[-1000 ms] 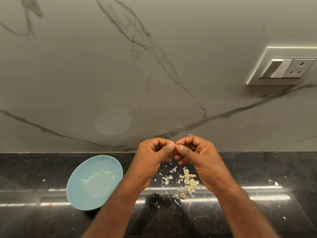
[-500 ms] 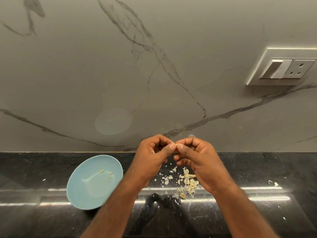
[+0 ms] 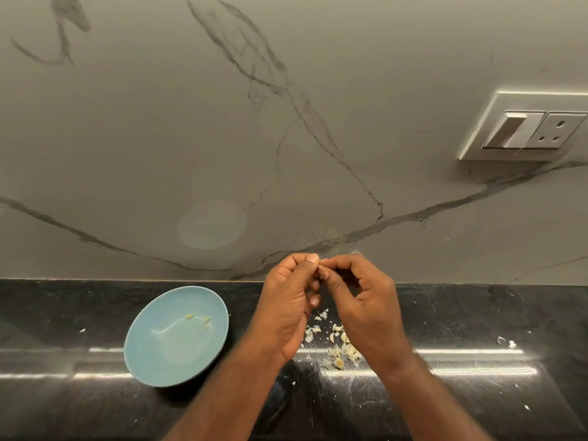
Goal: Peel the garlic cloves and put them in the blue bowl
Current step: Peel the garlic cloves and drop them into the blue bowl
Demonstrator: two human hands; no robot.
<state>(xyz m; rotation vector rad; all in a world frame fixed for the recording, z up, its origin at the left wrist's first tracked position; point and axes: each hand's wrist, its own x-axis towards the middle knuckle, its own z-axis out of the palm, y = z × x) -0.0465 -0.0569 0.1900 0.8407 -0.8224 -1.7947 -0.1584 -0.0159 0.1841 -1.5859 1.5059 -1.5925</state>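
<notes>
Pinching a small pale garlic clove, left hand and right hand curl tight. Likely light, slippery; nip its papery tip.

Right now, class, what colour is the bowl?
Light blue bowl, clearest in the head view.

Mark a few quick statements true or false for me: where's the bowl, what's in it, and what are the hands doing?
1. The blue bowl sits on the black countertop, left of both hands. True.
2. The bowl is bare inside. False: a few pale garlic pieces lie in it.
3. The left hand and right hand together pinch a small pale garlic clove at their fingertips. True.
4. The pile of cloves and skins lies in the bowl. False: it lies on the countertop below the hands, right of the bowl.
5. The left hand touches the bowl. False: it is apart from it.
</notes>
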